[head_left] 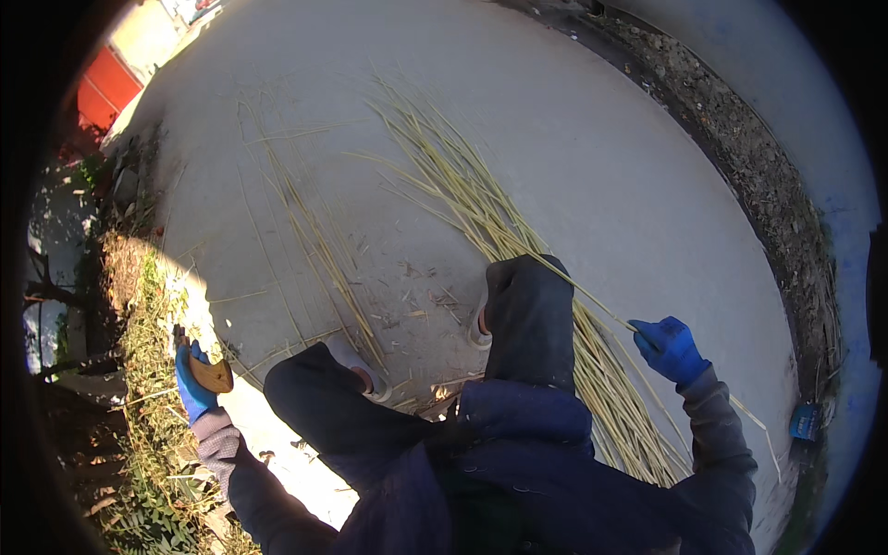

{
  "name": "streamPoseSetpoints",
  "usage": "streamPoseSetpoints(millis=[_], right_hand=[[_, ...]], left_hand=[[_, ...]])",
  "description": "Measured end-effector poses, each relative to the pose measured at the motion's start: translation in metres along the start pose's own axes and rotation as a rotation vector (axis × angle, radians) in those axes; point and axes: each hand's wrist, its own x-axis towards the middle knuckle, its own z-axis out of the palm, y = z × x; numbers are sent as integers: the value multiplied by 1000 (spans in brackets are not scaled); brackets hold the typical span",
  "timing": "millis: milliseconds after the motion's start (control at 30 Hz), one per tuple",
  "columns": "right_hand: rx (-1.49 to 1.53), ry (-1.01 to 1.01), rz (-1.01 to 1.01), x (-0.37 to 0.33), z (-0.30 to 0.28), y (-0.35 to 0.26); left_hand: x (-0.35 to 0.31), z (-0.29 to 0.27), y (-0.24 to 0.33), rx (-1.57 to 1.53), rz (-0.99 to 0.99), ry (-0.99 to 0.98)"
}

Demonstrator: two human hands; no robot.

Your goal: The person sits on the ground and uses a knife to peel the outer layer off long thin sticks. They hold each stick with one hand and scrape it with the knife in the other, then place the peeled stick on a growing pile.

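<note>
My right hand (672, 350), in a blue glove, is closed round a long thin yellow-green stalk (601, 306). One end of the stalk reaches toward a big bundle, and the other sticks out behind my forearm. That bundle of stalks (472, 208) lies on the ground, passing under my right knee and along my right side. My left hand (196, 381), also gloved in blue, is out to the left, closed on a curved brown wooden piece (213, 374). A dark part shows above that hand; the kind of tool is unclear.
A thinner row of stalks (319, 242) lies on the grey concrete ground (305, 55) ahead of my left foot. Short scraps (416, 313) are scattered between my feet. Weeds (153, 370) border the left side. A dirt strip (740, 129) and a blue container (803, 422) are at the right.
</note>
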Motion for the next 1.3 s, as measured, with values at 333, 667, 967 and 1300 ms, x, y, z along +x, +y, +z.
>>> streamPoseSetpoints(millis=[333, 667, 967, 1300], right_hand=[[16, 15, 297, -55, 117, 45], [-83, -649, 862, -120, 259, 41], [-176, -906, 1056, -118, 279, 76], [-446, -545, 630, 163, 200, 138]], left_hand=[[-25, 127, -92, 389, 17, -529], [-52, 186, -116, 635, 354, -942], [-105, 233, -68, 313, -378, -376], [-75, 221, -31, 133, -148, -66]])
